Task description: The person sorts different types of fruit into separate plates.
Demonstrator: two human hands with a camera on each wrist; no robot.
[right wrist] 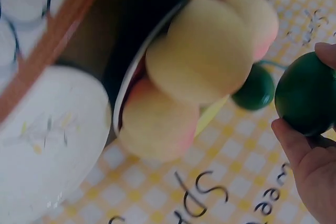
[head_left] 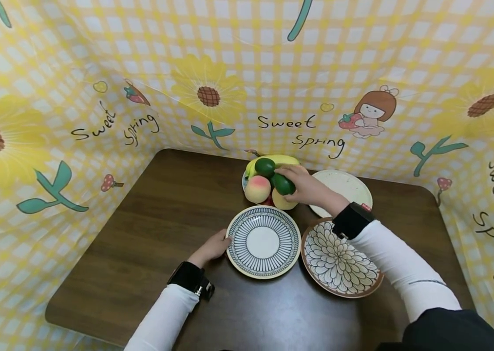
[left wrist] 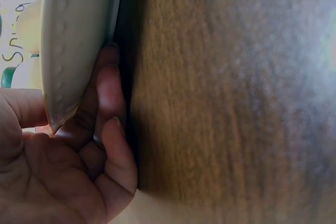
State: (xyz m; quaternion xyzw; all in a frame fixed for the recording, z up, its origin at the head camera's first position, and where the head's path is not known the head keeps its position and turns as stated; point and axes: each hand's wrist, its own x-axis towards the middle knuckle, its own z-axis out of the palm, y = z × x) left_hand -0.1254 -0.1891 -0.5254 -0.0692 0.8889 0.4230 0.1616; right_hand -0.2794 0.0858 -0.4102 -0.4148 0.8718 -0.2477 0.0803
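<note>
My left hand [head_left: 213,246] grips the left rim of a plate [head_left: 263,242] with a blue striped pattern. In the left wrist view the thumb lies on the upper side and curled fingers [left wrist: 111,93] are under the plate, which tilts up off the table there. My right hand [head_left: 303,187] holds a smooth, dark green oval fruit [right wrist: 303,95] above a fruit bowl [head_left: 244,183]. Peaches [head_left: 257,189], yellow bananas [head_left: 279,159] and a second green fruit [head_left: 265,167] are heaped in the bowl, mostly hiding it.
A brown-rimmed plate with a petal pattern [head_left: 339,261] lies right of the striped plate, under my right forearm. Behind it lies a pale plate [head_left: 345,187]. The brown table [head_left: 159,209] meets a yellow checked cloth [head_left: 247,78] along its back and sides.
</note>
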